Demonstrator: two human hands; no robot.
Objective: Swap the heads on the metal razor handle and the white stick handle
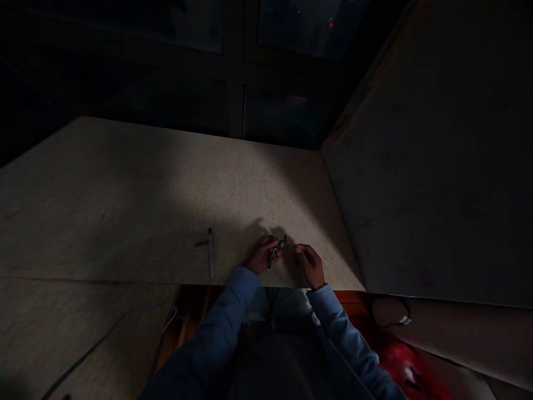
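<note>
My left hand [262, 255] is closed around a small dark and silvery metal piece with a bent, hook-like end [275, 253], held low above the table near its front edge. Its exact kind is too dim to tell. A short gap to the right, my right hand [308, 263] has its fingers curled together. Whatever is between those fingertips, if anything, is too dark to make out. Left of my hands, a long thin light-grey bar [211, 255] with a dark end lies on the table. A short dark stick [202, 244] lies against its left side.
The pale stone-patterned table [216, 183] runs back to a dark window [287, 111]. A wall [416, 183] closes off the right side. At lower left, a cable [95, 347] crosses a lower surface. Something red [400, 361] lies at lower right.
</note>
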